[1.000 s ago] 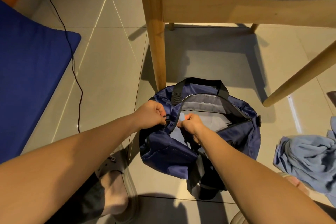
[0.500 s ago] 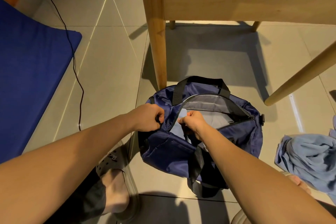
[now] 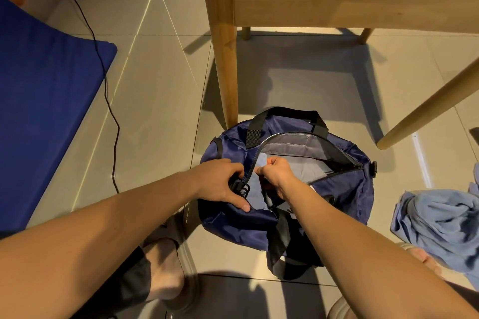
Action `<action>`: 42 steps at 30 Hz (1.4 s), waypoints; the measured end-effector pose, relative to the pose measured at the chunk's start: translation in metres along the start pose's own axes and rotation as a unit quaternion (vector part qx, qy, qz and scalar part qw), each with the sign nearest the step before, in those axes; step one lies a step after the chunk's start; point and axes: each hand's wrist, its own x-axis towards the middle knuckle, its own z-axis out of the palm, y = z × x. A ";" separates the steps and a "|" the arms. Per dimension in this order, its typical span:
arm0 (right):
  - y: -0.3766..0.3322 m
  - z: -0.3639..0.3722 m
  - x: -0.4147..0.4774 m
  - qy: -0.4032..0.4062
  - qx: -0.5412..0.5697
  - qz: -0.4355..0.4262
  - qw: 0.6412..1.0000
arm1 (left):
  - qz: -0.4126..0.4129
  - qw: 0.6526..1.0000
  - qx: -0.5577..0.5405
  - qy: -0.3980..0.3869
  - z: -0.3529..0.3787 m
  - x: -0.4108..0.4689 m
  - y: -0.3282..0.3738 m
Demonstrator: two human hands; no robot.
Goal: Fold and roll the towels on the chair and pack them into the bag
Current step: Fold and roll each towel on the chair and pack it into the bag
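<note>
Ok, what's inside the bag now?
Grey lining and a light blue towel between the left hand and right hand. The bottom of the bag is hidden under its fabric.

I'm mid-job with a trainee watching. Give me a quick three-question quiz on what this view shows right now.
1. True or false: the bag is zipped fully shut.
2. Where does the crumpled towel lie? A. on the chair seat. B. to the right of the bag, apart from it. C. on the blue mat.
3. Short answer: which is at the black zip pulls, the left hand or the right hand?

Key: 1 false, its mouth gapes and the grey lining shows; 2 B; 3 the left hand.
</note>
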 end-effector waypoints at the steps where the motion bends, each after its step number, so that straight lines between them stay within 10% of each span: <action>1: 0.000 0.000 -0.001 -0.001 0.003 -0.002 1.000 | 0.001 1.000 -0.009 -0.004 0.003 -0.001 -0.004; 16: 0.000 0.011 -0.015 0.035 -0.038 -0.022 0.998 | 0.014 0.944 0.310 0.112 0.065 -0.011 -0.039; 35: -0.001 0.022 -0.023 -0.040 0.041 0.043 0.997 | 0.018 0.977 0.160 0.140 0.061 -0.003 -0.049; 42: -0.007 0.005 -0.029 -0.087 -0.097 0.107 0.986 | 0.005 0.977 0.156 0.148 0.057 -0.001 -0.046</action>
